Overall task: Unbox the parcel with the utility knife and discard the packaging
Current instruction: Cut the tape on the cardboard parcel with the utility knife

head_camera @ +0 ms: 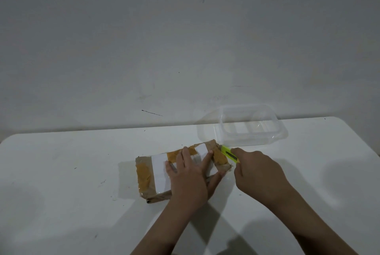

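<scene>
- We see the parcel [181, 172], a flat, roughly rectangular package in creased brown paper, lying near the middle of the tabletop [72, 193].
- Glossy orange-brown tape bands its short ends and its far edge, and white paper labels cover parts of its top; the wrapping looks wrinkled and shiny under the tape.
- Our left hand [190, 180] lies flat on the parcel's right half, fingers straight and spread, pressing it down.
- Our right hand [261, 172] curls around the utility knife [229, 154], a slim, bright yellow-green plastic handle with a dark slider strip.
- The knife's tip meets the parcel's far right corner; we cannot make out the blade itself.
- A clear plastic container [246, 129], rectangular with rounded corners and a thin rim, sits just beyond the knife by the tabletop's far edge.
- The tabletop is white and smooth with rounded corners, flecked with small dark marks and scuffs.
- Behind it stands a plain pale grey wall [185, 38] with faint scratches, and the light is dim.
</scene>
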`<action>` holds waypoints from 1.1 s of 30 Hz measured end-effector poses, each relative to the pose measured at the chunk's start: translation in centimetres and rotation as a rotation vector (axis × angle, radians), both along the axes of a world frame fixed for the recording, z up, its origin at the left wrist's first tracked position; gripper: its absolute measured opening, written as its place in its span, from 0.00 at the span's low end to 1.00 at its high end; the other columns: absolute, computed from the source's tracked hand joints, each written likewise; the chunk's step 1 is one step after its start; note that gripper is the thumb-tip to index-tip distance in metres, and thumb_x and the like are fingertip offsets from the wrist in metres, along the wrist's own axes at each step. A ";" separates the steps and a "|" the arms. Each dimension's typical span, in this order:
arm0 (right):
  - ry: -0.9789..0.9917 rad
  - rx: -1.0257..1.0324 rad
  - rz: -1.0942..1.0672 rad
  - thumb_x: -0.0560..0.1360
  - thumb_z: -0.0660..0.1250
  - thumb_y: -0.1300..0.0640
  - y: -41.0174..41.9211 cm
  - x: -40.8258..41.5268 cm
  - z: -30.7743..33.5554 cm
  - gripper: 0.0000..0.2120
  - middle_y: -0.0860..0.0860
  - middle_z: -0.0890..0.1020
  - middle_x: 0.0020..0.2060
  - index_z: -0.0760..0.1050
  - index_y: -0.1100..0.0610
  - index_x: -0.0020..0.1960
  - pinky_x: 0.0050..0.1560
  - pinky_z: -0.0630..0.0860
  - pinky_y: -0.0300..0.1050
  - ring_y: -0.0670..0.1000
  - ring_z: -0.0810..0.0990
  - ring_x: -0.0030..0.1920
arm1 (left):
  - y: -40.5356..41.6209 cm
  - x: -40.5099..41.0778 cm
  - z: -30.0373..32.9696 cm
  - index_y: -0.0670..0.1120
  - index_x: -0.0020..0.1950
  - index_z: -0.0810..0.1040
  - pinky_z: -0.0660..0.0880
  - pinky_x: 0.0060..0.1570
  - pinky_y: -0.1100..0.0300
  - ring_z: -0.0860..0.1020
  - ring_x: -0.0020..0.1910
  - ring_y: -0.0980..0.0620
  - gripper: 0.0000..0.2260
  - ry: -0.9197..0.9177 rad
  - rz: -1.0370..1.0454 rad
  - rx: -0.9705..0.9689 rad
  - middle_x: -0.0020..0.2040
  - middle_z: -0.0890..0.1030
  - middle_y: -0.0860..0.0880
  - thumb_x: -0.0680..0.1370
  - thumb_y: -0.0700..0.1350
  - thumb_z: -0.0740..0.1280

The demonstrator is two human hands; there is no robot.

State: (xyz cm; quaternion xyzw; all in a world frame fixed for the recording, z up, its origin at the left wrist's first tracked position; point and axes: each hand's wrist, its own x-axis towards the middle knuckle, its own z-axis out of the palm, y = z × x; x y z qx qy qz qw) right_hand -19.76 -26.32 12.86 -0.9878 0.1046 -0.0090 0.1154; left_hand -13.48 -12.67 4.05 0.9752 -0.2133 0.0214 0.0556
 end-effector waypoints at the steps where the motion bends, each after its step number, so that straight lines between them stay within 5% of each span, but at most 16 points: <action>1: 0.016 -0.022 0.005 0.75 0.57 0.58 0.2 0.0 0.1 0.15 0.48 0.76 0.39 0.69 0.50 0.62 0.32 0.63 0.39 0.53 0.76 0.42 | 0.0 0.0 0.0 0.63 0.63 0.74 0.71 0.51 0.32 0.77 0.57 0.37 0.28 0.002 0.003 -0.001 0.59 0.77 0.36 0.72 0.73 0.48; 5: 0.104 -0.107 0.040 0.74 0.57 0.60 0.6 0.1 0.9 0.11 0.45 0.62 0.30 0.68 0.52 0.56 0.26 0.55 0.37 0.52 0.67 0.35 | -0.1 0.1 0.2 0.63 0.61 0.75 0.71 0.51 0.33 0.77 0.57 0.38 0.30 0.044 0.022 -0.011 0.59 0.77 0.37 0.72 0.73 0.43; 18: 0.205 -0.175 0.117 0.73 0.60 0.61 1.2 0.7 2.9 0.08 0.46 0.63 0.31 0.62 0.52 0.44 0.27 0.56 0.37 0.48 0.66 0.30 | 0.1 0.1 0.5 0.64 0.61 0.74 0.71 0.52 0.32 0.77 0.58 0.39 0.29 0.090 0.029 -0.061 0.60 0.77 0.39 0.72 0.73 0.43; 23: 0.209 -0.172 0.108 0.72 0.60 0.61 1.0 0.4 3.4 0.10 0.45 0.63 0.31 0.60 0.51 0.38 0.27 0.56 0.37 0.46 0.63 0.29 | 0.4 -0.3 1.0 0.67 0.72 0.54 0.48 0.68 0.35 0.51 0.74 0.40 0.35 0.163 -0.007 -0.053 0.76 0.52 0.41 0.66 0.74 0.37; 25: 0.223 -0.171 0.107 0.72 0.60 0.61 0.8 0.2 3.3 0.14 0.45 0.64 0.31 0.58 0.49 0.34 0.27 0.56 0.37 0.46 0.65 0.29 | 0.4 -0.4 1.0 0.66 0.70 0.60 0.54 0.66 0.33 0.57 0.73 0.39 0.33 0.116 0.009 -0.050 0.74 0.59 0.39 0.69 0.74 0.39; 28: 0.229 -0.164 0.101 0.72 0.59 0.60 0.1 0.0 2.9 0.05 0.46 0.67 0.33 0.66 0.51 0.42 0.28 0.57 0.37 0.51 0.70 0.35 | 0.3 -0.1 1.3 0.63 0.61 0.75 0.69 0.54 0.32 0.75 0.60 0.38 0.30 0.128 0.054 -0.019 0.62 0.76 0.38 0.72 0.74 0.43; 33: 0.107 -0.086 0.041 0.73 0.58 0.56 -1.1 -0.8 2.1 0.11 0.48 0.79 0.44 0.72 0.49 0.53 0.32 0.65 0.39 0.51 0.77 0.45 | 0.3 -0.3 1.0 0.62 0.63 0.74 0.68 0.54 0.32 0.75 0.60 0.37 0.31 0.108 0.015 0.000 0.62 0.75 0.37 0.72 0.74 0.42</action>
